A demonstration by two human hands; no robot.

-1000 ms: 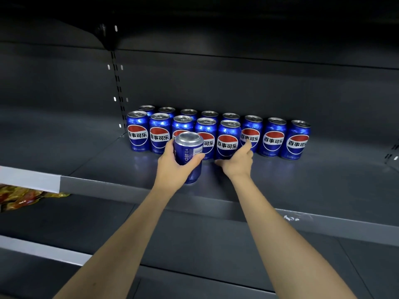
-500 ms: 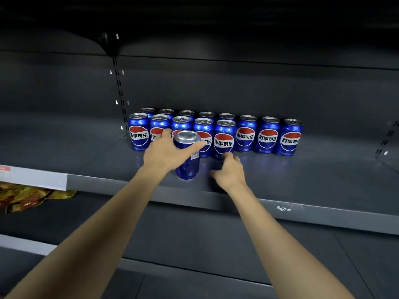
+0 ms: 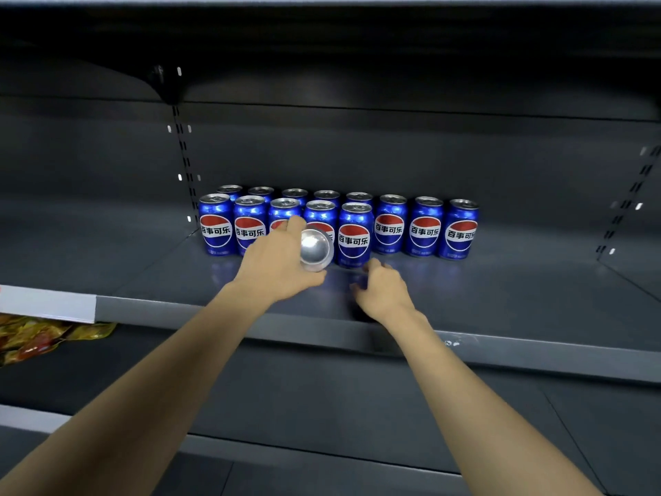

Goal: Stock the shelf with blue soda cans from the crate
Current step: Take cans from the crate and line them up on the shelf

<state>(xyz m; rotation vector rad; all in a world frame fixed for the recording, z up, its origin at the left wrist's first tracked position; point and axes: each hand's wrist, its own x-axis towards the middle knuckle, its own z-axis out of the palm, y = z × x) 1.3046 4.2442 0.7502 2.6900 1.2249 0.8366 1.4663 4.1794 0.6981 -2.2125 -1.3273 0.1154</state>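
Several blue soda cans (image 3: 390,229) stand in two rows at the back of the dark grey shelf (image 3: 500,298). My left hand (image 3: 277,264) grips one more blue can (image 3: 314,249), tipped so its silver end faces me, just in front of the front row. My right hand (image 3: 381,291) hovers low over the shelf beside it, fingers curled and apart, holding nothing. Its fingertips are near the front-row can (image 3: 354,238). The crate is not in view.
The shelf's front lip (image 3: 536,356) runs across below my wrists. A slotted upright (image 3: 184,162) stands left of the cans, another (image 3: 629,205) at the right. Yellow-red packets (image 3: 43,338) lie on the lower left shelf. A lower shelf (image 3: 322,395) sits beneath.
My left hand has tipped the held can from upright so its silver end faces me. My right hand has drawn back from the front-row cans toward the shelf edge.
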